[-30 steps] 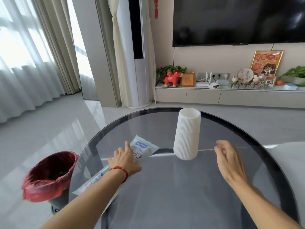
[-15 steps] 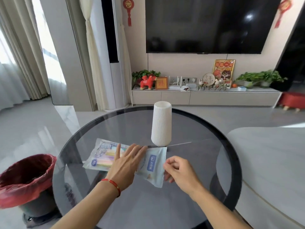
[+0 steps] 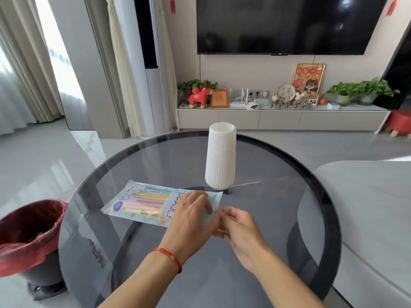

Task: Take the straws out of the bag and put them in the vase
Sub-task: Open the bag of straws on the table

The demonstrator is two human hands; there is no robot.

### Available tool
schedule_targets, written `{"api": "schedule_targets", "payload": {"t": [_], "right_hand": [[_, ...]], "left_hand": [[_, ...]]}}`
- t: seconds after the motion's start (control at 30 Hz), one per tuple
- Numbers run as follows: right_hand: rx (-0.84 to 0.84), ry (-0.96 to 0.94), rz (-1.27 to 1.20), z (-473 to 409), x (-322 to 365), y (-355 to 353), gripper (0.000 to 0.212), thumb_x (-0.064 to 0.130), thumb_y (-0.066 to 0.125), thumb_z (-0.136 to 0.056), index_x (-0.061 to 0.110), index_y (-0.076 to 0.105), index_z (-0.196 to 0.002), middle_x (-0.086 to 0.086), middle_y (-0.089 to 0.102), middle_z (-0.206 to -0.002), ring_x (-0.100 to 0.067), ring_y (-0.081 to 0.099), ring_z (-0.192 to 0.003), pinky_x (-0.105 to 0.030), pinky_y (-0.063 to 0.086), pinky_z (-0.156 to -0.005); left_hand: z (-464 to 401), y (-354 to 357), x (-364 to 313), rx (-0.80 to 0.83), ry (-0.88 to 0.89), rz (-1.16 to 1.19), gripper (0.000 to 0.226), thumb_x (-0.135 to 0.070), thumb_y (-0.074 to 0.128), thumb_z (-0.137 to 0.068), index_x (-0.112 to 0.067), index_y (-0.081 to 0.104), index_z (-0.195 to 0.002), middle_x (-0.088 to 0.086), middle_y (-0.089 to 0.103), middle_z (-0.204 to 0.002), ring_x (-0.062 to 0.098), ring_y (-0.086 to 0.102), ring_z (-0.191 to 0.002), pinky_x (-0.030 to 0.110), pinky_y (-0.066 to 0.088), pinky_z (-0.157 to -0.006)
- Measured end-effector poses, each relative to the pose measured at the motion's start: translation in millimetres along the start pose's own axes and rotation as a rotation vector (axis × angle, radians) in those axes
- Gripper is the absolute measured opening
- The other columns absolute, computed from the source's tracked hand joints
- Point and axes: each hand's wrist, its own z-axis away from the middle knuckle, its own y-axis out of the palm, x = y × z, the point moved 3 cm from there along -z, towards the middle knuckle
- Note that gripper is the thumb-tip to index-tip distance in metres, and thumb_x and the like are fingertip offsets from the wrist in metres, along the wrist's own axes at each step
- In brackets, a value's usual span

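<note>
A flat plastic bag (image 3: 142, 203) of pastel straws (image 3: 144, 200) lies on the round dark glass table (image 3: 278, 196), left of centre. My left hand (image 3: 191, 218) lies over the bag's right end with its fingers curled onto it. At that same end my right hand (image 3: 238, 227) pinches the bag's edge between thumb and fingers. The white ribbed vase (image 3: 220, 155) stands upright just behind the bag, a short way beyond both hands.
A bin with a red liner (image 3: 29, 236) stands on the floor at the table's left. A pale sofa or seat (image 3: 373, 207) borders the table on the right. Behind are a TV cabinet (image 3: 282, 118) with ornaments and plants.
The bag has been pulled from the table's left edge toward the middle and turned flat. My right hand came in from the right and now pinches its end; the left hand curled onto it.
</note>
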Motion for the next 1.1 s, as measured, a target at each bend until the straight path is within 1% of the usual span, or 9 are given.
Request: {"api": "schedule_targets", "payload": {"t": [0.13, 0.27, 0.33, 0.43, 0.5, 0.63, 0.8, 1.0, 1.1], "right_hand": [[0.040, 0.042, -0.129, -5, -3, 7, 0.015, 0.008, 0.060, -0.105, 0.001, 0.070, -0.098, -0.006, 0.071, -0.078, -0.014, 0.071, -0.069, -0.027, 0.060, -0.069], [0.069, 0.054, -0.214, -8, -3, 12, 0.018, 0.005, 0.060, -0.104, 0.001, 0.074, -0.092, -0.007, 0.074, -0.076, -0.014, 0.071, -0.067, -0.028, 0.061, -0.068], [0.076, 0.049, -0.234, -8, -4, 15, 0.019, 0.004, 0.060, -0.103, 0.001, 0.074, -0.091, -0.008, 0.074, -0.076, -0.015, 0.072, -0.067, -0.028, 0.062, -0.069], [0.056, 0.050, -0.263, -8, -5, 15, 0.015, 0.002, 0.062, -0.102, -0.002, 0.074, -0.095, -0.012, 0.075, -0.080, -0.017, 0.072, -0.068, -0.029, 0.062, -0.069], [0.042, 0.055, -0.281, -8, -6, 14, 0.014, 0.002, 0.062, -0.102, -0.004, 0.074, -0.099, -0.017, 0.076, -0.087, -0.020, 0.073, -0.074, -0.030, 0.063, -0.070], [0.028, 0.046, -0.265, -8, -6, 13, 0.015, 0.002, 0.064, -0.100, -0.007, 0.076, -0.097, -0.021, 0.077, -0.093, -0.023, 0.075, -0.081, -0.030, 0.063, -0.074], [-0.008, -0.013, -0.121, -8, -5, 13, 0.018, 0.002, 0.064, -0.098, -0.014, 0.072, -0.095, -0.017, 0.078, -0.085, -0.022, 0.075, -0.079, -0.027, 0.062, -0.076], [-0.041, -0.073, 0.010, -6, -1, 13, 0.018, 0.000, 0.066, -0.094, 0.003, 0.071, -0.077, -0.009, 0.075, -0.072, -0.018, 0.073, -0.067, -0.035, 0.062, -0.086], [0.032, -0.008, -0.081, -3, 4, 16, 0.027, -0.002, 0.065, -0.094, 0.005, 0.076, -0.070, -0.012, 0.075, -0.075, -0.019, 0.075, -0.068, -0.030, 0.062, -0.078]], "left_hand": [[1, -3, 8, 0.000, -0.025, 0.006, 0.022, -0.029, 0.077, -0.085, -0.016, 0.059, -0.082, -0.006, 0.061, -0.110, 0.014, 0.056, -0.104, 0.013, 0.038, -0.084], [0, -10, 5, -0.016, -0.074, 0.010, 0.021, -0.020, 0.080, -0.081, -0.011, 0.061, -0.078, -0.003, 0.065, -0.106, 0.016, 0.060, -0.099, 0.006, 0.036, -0.081], [-2, -13, 3, -0.015, -0.084, -0.014, 0.020, -0.017, 0.080, -0.079, -0.008, 0.062, -0.078, 0.001, 0.066, -0.105, 0.019, 0.061, -0.099, 0.009, 0.037, -0.079], [-5, -14, -4, 0.001, -0.115, -0.032, 0.021, -0.015, 0.079, -0.077, -0.003, 0.062, -0.076, 0.007, 0.068, -0.100, 0.024, 0.062, -0.096, 0.028, 0.045, -0.081], [-7, -13, -8, 0.003, -0.130, -0.040, 0.020, -0.013, 0.078, -0.076, -0.001, 0.063, -0.073, 0.010, 0.069, -0.099, 0.025, 0.063, -0.094, 0.032, 0.046, -0.081], [-7, -11, -9, 0.020, -0.128, -0.038, 0.018, -0.008, 0.076, -0.075, 0.003, 0.063, -0.068, 0.014, 0.070, -0.098, 0.027, 0.062, -0.095, 0.032, 0.045, -0.082], [-8, -6, -6, 0.015, -0.151, -0.042, 0.011, -0.001, 0.070, -0.077, 0.004, 0.063, -0.070, 0.007, 0.068, -0.104, 0.024, 0.059, -0.101, 0.021, 0.038, -0.080], [-7, -8, -11, -0.001, -0.128, -0.035, 0.012, 0.003, 0.066, -0.081, 0.005, 0.064, -0.069, 0.005, 0.060, -0.113, 0.020, 0.057, -0.102, 0.016, 0.032, -0.078], [-5, -10, -12, -0.005, -0.102, -0.038, 0.013, 0.001, 0.064, -0.085, 0.003, 0.066, -0.072, 0.003, 0.057, -0.118, 0.018, 0.056, -0.103, 0.013, 0.031, -0.078]]}}
